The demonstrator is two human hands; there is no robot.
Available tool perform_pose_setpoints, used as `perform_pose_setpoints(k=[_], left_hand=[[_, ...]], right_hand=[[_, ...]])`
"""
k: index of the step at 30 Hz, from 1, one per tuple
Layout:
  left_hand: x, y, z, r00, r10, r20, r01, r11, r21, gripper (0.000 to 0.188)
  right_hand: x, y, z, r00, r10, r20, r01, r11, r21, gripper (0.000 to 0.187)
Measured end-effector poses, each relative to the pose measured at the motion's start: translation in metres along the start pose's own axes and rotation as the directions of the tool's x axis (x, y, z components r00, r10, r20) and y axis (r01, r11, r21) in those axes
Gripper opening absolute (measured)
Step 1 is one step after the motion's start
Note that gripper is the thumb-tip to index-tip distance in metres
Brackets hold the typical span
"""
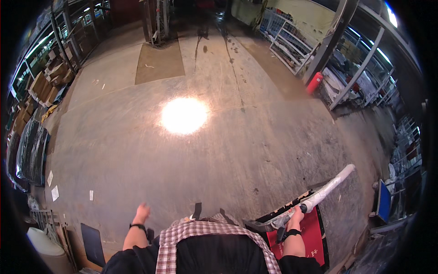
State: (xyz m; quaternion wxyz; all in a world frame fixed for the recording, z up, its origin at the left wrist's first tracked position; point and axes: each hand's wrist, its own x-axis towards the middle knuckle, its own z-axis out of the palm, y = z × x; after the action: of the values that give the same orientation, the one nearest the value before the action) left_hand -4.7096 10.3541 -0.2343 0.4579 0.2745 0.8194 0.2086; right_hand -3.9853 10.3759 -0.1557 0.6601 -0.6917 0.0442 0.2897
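Observation:
My right hand (295, 218) is closed around a bar, near a black grip on it. The bar's far end (331, 185) is wrapped in white plastic and slants away to the right. Under it lies a red panel (311, 233) with a dark frame, beside my right forearm. A grey metal piece (264, 225) joins the bar on its left; how the parts connect is hard to see. My left hand (143, 213) hangs over the floor at my left with nothing visible in it, its fingers small and loosely apart.
Concrete floor (219, 155) spreads ahead, with a bright light patch. Cartons (41, 86) and plastic-wrapped goods (32, 150) line the left. A post (155, 23) stands far ahead. On the right are a red fire extinguisher (315, 82), a metal rack (292, 48) and a blue panel (384, 201).

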Motion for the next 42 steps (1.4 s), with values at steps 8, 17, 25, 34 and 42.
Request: perform_pose_setpoints(k=[8, 17, 25, 34, 42], left_hand=[[0.131, 0.262, 0.017, 0.889, 0.455, -0.043, -0.453, 0.89, 0.054, 0.045], [0.216, 0.242, 0.021, 0.963, -0.218, 0.156, 0.225, 0.974, -0.031, 0.049], [0.345, 0.316, -0.039, 0.944, -0.314, 0.101, 0.29, 0.936, 0.2, 0.037], [0.613, 0.589, -0.06, 0.991, 0.122, -0.055, -0.112, 0.982, 0.154, 0.039], [0.709, 0.903, -0.042, 0.871, 0.491, 0.005, -0.489, 0.866, 0.105, 0.047]], right_hand=[[-0.001, -0.003, 0.189, 1.0, 0.004, -0.006, -0.004, 1.0, -0.016, 0.013], [0.029, -0.006, 0.413, 0.999, 0.034, -0.028, -0.033, 0.999, 0.041, 0.014], [0.07, -0.011, 0.63, 1.0, -0.017, 0.02, 0.016, 1.0, 0.021, 0.016], [0.113, -0.025, 0.869, 0.997, 0.001, -0.073, -0.005, 0.999, -0.052, 0.016], [0.15, -0.03, 1.082, 0.992, -0.051, -0.117, 0.046, 0.998, -0.043, 0.013]])
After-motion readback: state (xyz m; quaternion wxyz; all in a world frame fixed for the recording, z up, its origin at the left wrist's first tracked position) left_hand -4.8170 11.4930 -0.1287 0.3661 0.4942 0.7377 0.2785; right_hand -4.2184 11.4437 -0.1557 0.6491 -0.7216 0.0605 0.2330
